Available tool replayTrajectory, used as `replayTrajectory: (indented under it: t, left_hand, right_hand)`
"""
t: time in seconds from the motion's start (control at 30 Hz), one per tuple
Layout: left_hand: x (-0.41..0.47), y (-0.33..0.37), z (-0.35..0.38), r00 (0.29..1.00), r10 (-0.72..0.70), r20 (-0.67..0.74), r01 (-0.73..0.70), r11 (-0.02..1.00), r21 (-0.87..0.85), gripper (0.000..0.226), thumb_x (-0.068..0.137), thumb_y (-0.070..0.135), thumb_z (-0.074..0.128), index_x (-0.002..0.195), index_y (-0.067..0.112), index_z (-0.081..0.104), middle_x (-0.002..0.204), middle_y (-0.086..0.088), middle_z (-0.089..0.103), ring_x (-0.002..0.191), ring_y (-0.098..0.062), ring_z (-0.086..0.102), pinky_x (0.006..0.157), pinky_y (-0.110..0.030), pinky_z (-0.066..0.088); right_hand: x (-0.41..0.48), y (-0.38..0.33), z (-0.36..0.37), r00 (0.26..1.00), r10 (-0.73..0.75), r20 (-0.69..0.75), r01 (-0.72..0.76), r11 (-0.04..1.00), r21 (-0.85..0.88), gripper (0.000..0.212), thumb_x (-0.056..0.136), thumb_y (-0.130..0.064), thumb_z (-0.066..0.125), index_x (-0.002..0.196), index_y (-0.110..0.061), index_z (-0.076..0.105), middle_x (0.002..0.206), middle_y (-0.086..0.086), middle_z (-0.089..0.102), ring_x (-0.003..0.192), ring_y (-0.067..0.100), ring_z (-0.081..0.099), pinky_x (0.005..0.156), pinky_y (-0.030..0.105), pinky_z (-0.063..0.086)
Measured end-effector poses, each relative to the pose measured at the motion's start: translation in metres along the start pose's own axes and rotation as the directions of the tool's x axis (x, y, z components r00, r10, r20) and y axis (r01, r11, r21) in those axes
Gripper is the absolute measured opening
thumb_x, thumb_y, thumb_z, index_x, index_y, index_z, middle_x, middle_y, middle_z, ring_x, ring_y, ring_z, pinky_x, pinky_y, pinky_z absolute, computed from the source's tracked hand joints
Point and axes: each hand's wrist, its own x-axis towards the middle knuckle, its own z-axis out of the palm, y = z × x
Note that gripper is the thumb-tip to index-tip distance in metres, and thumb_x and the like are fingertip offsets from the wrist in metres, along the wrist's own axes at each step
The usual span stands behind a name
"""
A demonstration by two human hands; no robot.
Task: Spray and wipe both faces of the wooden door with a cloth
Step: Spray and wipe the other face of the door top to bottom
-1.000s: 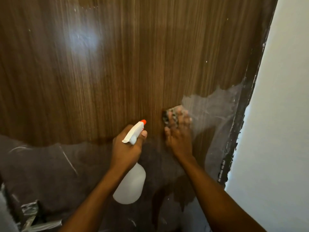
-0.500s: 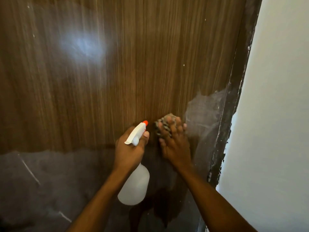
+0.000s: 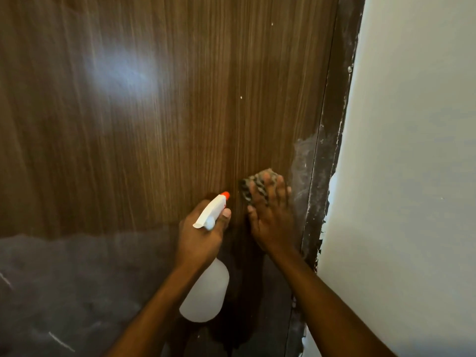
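Wooden door fills most of the view, upright right in front of the person, brown grain running vert. Far left & along the bottom a dull grey band crosses the face w/ a few pale scratches; can't tell if it's film, dust or residue. Above it a soft glare spot sits on the glossy wood.

Moving right, left hand is wrapped round the neck of a white spray bottle. The orange nozzle tip is aimed at the door just beside the cloth, prob. so a squirt lands where the wipe goes next. Bottle body hangs below the fist; fill level unclear.

Next over, cloth, a mottled rag, is bunched against the wood under the right hand. Its fingers lie spread & flat over it, pressing rather than gripping, which I'd say gives even pressure for wiping. Just right of it a hazy grey patch hugs the door's edge, likely the next bit to clean.

Then comes the dark door frame, flecked w/ white, & a pale wall at far right. Only this face is in view.
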Motion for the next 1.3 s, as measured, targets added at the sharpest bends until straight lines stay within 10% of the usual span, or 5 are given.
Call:
replayTrajectory:
  t: [0.2, 0.47, 0.77, 0.97, 1.3]
  left_hand:
    - [-0.014, -0.002, 0.005, 0.999, 0.004, -0.049, -0.004, 1.000, 0.004, 0.030, 0.082, 0.013, 0.064, 0.106, 0.023, 0.050, 0.101, 0.007, 0.058, 0.096, -0.011, 0.057, 0.083, -0.023, 0.045]
    - [-0.032, -0.025, 0.023, 0.995, -0.029, -0.098, 0.038, 0.995, 0.092, 0.015, 0.085, 0.013, 0.062, 0.097, 0.019, 0.056, 0.089, 0.010, 0.059, 0.080, -0.004, 0.059, 0.075, -0.015, 0.048]
    - [-0.093, -0.065, 0.038, 0.982, -0.178, -0.064, 0.188, 0.960, 0.207, 0.013, 0.087, 0.031, 0.061, 0.099, 0.033, 0.057, 0.087, 0.008, 0.063, 0.078, -0.004, 0.062, 0.061, -0.012, 0.047]
    - [-0.121, -0.104, 0.036, 0.980, -0.083, -0.182, 0.147, 0.916, 0.373, 0.020, 0.083, 0.032, 0.065, 0.099, 0.030, 0.053, 0.079, 0.012, 0.058, 0.074, 0.001, 0.059, 0.063, -0.007, 0.045]
    - [-0.123, -0.128, 0.006, 0.963, -0.040, -0.266, 0.132, 0.932, 0.338, 0.019, 0.081, 0.042, 0.066, 0.095, 0.035, 0.055, 0.080, 0.009, 0.061, 0.077, -0.004, 0.062, 0.067, -0.019, 0.052]
  right_hand:
    - [0.098, 0.042, -0.037, 0.823, 0.555, -0.125, -0.537, 0.830, 0.147, 0.060, 0.106, -0.046, 0.019, 0.161, -0.022, 0.012, 0.168, 0.013, 0.009, 0.154, 0.037, 0.005, 0.122, 0.059, 0.012]
    - [0.026, 0.034, -0.009, 0.999, -0.022, -0.032, 0.024, 0.999, 0.041, 0.061, 0.105, -0.045, 0.038, 0.160, -0.025, 0.020, 0.167, 0.010, 0.005, 0.154, 0.038, 0.005, 0.123, 0.056, 0.009]
    - [-0.063, 0.043, 0.012, 0.884, 0.465, -0.057, -0.456, 0.882, 0.118, 0.064, 0.106, -0.033, 0.035, 0.161, -0.015, 0.008, 0.165, 0.024, 0.012, 0.151, 0.047, 0.007, 0.122, 0.061, 0.011]
    - [-0.127, 0.073, 0.030, 0.990, -0.104, 0.098, 0.101, 0.994, 0.034, 0.061, 0.100, -0.039, 0.041, 0.157, -0.022, 0.024, 0.162, 0.015, 0.018, 0.154, 0.036, -0.003, 0.121, 0.062, 0.013]
    - [-0.065, -0.025, 0.033, 0.999, -0.039, -0.002, 0.039, 0.985, 0.167, 0.060, 0.102, -0.040, 0.040, 0.157, -0.024, 0.025, 0.161, 0.015, 0.020, 0.149, 0.045, 0.011, 0.122, 0.056, -0.001]
